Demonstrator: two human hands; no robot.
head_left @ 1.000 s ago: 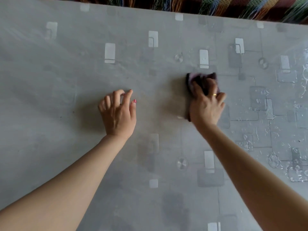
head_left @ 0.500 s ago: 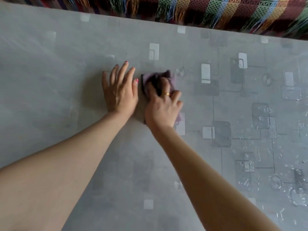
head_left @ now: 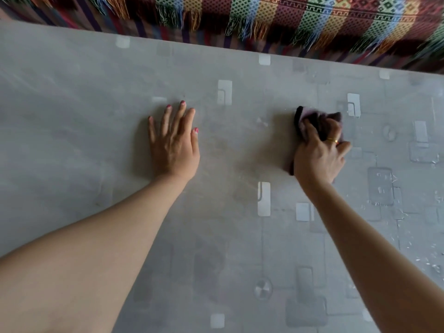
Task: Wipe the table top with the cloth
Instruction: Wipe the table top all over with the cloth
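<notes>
Head view, crumpled purple-black cloth [head_left: 310,121], gripped

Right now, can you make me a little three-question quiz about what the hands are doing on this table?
1. True or false: the left hand lies flat on the table top with its fingers straight.
2. Which hand grips the cloth? A) left B) right C) both
3. Fill in: beyond the far edge of the table lies a colourful woven ____ with a fringe.

Key
1. True. It holds nothing.
2. B. The right hand, the one with a gold ring, has its fingers curled round the dark purple cloth and presses it on the table.
3. Rug.
</notes>
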